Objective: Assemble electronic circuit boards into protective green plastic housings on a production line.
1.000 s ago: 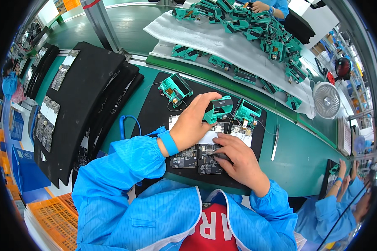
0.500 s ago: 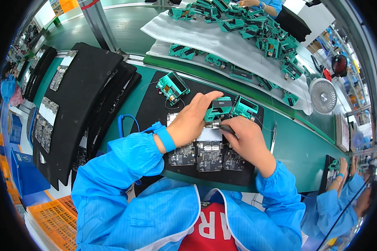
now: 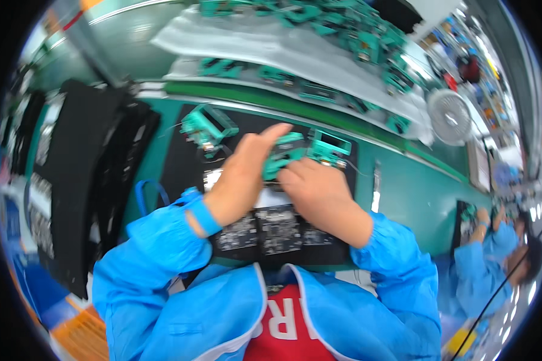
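My left hand [image 3: 241,174] is closed around the near left side of a green plastic housing [image 3: 285,150], one finger pointing up past it. Close against the housing's near edge, my right hand [image 3: 319,192] has its fingers curled together, hiding whatever is in them. Beneath both hands lie several dark circuit boards [image 3: 279,228] on a black mat [image 3: 173,156]. A second green housing [image 3: 330,144] stands just beyond my right hand. Another green housing [image 3: 208,127], with thin wires, sits on the mat's far left. The picture is smeared by motion.
Black foam sheets [image 3: 75,198] bearing boards are stacked at left. Across the far side, white foam sheeting [image 3: 235,39] carries many green housings. A white fan [image 3: 450,116] stands at far right, and a slim metallic tool [image 3: 376,186] lies on the green table. A co-worker [image 3: 488,259] sits at right.
The whole view has shifted, so the table and hands appear further left. My right hand has turned over more, and the dark-handled tool seen in it before is now hidden.
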Demonstrator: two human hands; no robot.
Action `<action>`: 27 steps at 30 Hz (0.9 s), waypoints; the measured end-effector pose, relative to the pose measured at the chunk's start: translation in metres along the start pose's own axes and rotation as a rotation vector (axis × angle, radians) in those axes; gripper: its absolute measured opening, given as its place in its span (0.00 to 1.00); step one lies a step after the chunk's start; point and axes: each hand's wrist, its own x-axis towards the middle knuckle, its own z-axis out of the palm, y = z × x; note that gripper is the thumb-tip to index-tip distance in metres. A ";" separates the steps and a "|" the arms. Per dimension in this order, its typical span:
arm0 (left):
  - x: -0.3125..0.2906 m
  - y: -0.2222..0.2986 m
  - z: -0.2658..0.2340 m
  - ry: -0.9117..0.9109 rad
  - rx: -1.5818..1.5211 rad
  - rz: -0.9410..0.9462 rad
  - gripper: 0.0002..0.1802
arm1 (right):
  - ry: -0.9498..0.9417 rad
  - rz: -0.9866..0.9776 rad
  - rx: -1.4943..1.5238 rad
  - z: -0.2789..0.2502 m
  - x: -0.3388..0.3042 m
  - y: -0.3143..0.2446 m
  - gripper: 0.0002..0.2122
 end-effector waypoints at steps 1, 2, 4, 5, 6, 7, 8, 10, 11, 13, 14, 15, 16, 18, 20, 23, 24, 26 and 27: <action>0.000 0.000 0.001 0.076 0.003 0.039 0.48 | 0.053 -0.021 0.040 0.002 0.002 0.000 0.11; 0.001 0.008 -0.001 0.079 0.007 0.030 0.49 | 0.053 -0.042 0.035 0.003 0.001 0.000 0.11; 0.000 0.007 -0.001 0.069 0.005 0.032 0.47 | 0.115 -0.041 0.013 0.010 -0.001 -0.002 0.09; 0.000 0.010 -0.002 0.057 0.014 0.015 0.47 | 0.138 -0.057 0.006 0.012 -0.002 0.000 0.09; 0.001 0.009 0.000 0.052 -0.006 0.002 0.47 | 0.168 -0.053 0.015 0.016 -0.005 0.001 0.09; 0.001 0.006 0.002 0.058 0.001 0.028 0.48 | 0.168 -0.031 0.003 0.018 -0.006 0.001 0.09; 0.000 0.007 0.002 0.068 0.064 0.054 0.49 | 0.150 -0.013 0.027 0.017 -0.007 0.003 0.08; 0.002 0.016 0.002 0.030 0.067 0.063 0.48 | 0.156 0.011 0.083 0.019 -0.007 0.014 0.07; 0.002 0.016 0.001 0.014 0.117 0.116 0.46 | 0.114 0.092 0.186 0.012 -0.008 0.017 0.09; 0.005 0.015 -0.003 -0.026 0.198 0.155 0.38 | 0.139 0.181 0.322 0.000 -0.013 0.023 0.10; 0.005 0.015 -0.007 -0.018 0.213 0.135 0.36 | 0.174 0.219 0.457 -0.015 -0.012 0.025 0.09; 0.004 0.008 -0.007 -0.016 0.104 0.019 0.36 | 0.294 0.218 0.587 -0.023 -0.015 0.031 0.10; 0.005 -0.002 -0.007 -0.036 -0.088 -0.113 0.36 | 0.290 0.299 0.729 -0.043 -0.016 0.032 0.11; 0.013 -0.006 -0.003 -0.064 -0.085 -0.115 0.37 | 0.508 0.328 1.158 -0.065 -0.024 0.042 0.10; 0.015 -0.028 -0.003 -0.062 0.103 -0.012 0.40 | 0.675 0.412 1.370 -0.101 -0.031 0.042 0.12; 0.015 -0.017 -0.005 -0.073 -0.005 -0.115 0.45 | 0.958 0.143 1.435 -0.150 -0.048 0.060 0.10; 0.013 -0.017 -0.005 -0.069 0.016 -0.036 0.47 | 0.966 -0.029 1.419 -0.167 -0.055 0.072 0.10; 0.016 0.000 -0.005 -0.075 0.235 0.096 0.57 | 1.025 -0.137 1.599 -0.222 -0.102 0.091 0.10; 0.007 0.014 -0.010 -0.049 0.306 0.113 0.59 | 1.041 -0.261 1.654 -0.238 -0.104 0.091 0.09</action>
